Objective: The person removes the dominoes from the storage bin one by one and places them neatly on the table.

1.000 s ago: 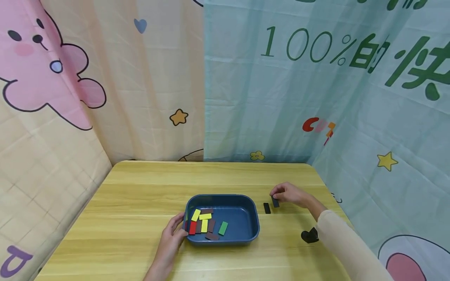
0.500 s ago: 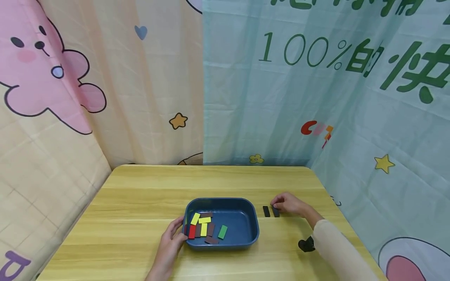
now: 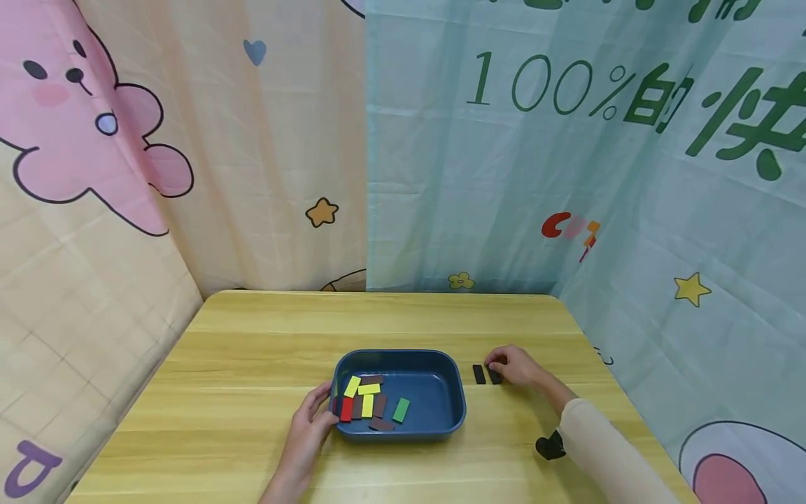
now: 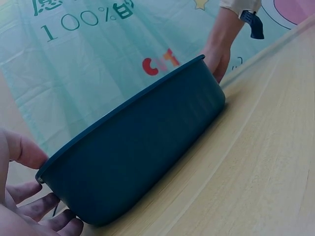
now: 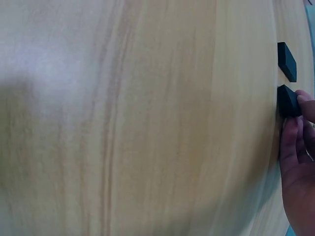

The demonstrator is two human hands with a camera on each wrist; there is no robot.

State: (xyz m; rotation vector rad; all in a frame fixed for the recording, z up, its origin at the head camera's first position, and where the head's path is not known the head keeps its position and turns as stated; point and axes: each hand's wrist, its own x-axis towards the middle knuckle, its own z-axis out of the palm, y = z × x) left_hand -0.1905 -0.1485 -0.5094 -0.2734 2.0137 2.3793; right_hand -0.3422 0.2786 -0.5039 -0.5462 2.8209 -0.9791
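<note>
My left hand (image 3: 308, 423) grips the left end of a dark blue plastic bin (image 3: 434, 432). In the left wrist view its thumb (image 4: 29, 151) lies at the rim and the other fingers are against the outer wall. Inside the bin, towards the left, are several flat rectangular blocks: yellow (image 3: 368, 406), brown (image 3: 380, 405), a red one (image 3: 346, 409) and a green one (image 3: 401, 410). Right of the bin, my right hand (image 3: 518, 365) pinches a black block (image 5: 287, 102) at the tabletop. A second black block (image 3: 479, 374) lies beside it, a small gap apart.
A wooden table (image 3: 252, 336) carries everything. Patterned curtains (image 3: 453, 175) hang behind and at both sides. Near the right sleeve (image 3: 604, 448), a black strap-like object (image 3: 550, 446) shows at the forearm.
My right hand has lowered its black block to the table, alongside the other black block. The left hand stays on the bin, which has not moved on the table.
</note>
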